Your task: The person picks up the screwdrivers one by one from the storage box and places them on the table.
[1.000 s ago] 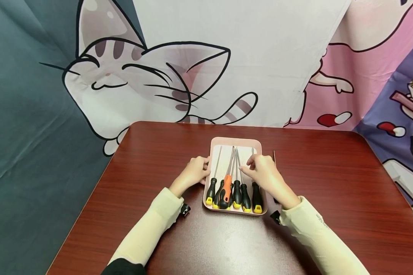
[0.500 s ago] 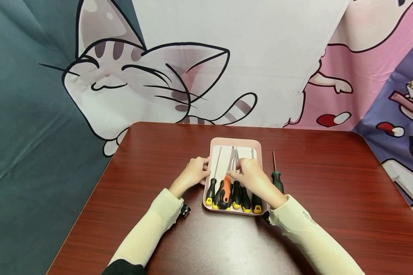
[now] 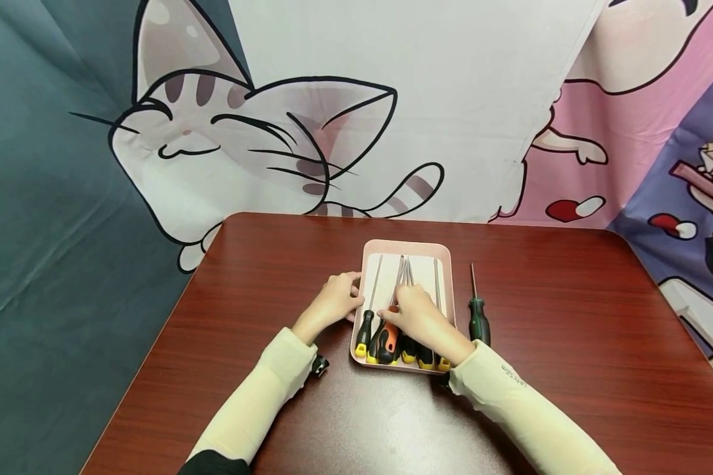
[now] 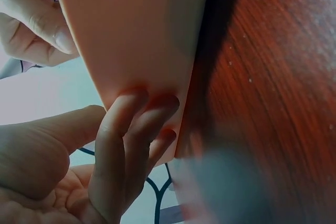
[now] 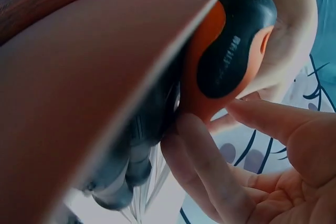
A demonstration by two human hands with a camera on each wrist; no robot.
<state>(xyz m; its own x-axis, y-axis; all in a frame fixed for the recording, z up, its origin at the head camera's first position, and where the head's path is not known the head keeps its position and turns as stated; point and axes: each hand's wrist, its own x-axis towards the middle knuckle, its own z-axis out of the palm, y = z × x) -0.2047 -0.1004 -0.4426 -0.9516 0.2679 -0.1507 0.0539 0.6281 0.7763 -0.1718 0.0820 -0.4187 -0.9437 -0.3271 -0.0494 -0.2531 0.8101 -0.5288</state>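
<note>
My left hand point(image 3: 335, 297) pinches the left wall of the pink tray point(image 3: 407, 246). In the left wrist view, the fingers point(image 4: 131, 129) lie against its outer side and the thumb is at the rim. Over the tray, my right hand point(image 3: 420, 315) has its thumb and fingers at the neck of the orange-and-black screwdriver point(image 3: 387, 342). The right wrist view shows them on either side of that orange handle point(image 5: 226, 59). Black-and-yellow screwdrivers, several of them, lie side by side in the tray, such as the leftmost screwdriver point(image 3: 365, 330); my right hand partly hides others.
A dark green screwdriver point(image 3: 478, 320) lies on the table to the right of the tray, partly behind the right sleeve. The brown wooden table point(image 3: 273, 251) ends at a cartoon-printed cloth backdrop point(image 3: 475, 99).
My right hand has moved left and nearer across the tray, from above the right-hand screwdrivers to the orange one. The green screwdriver has come into view. My left hand stays at the tray wall.
</note>
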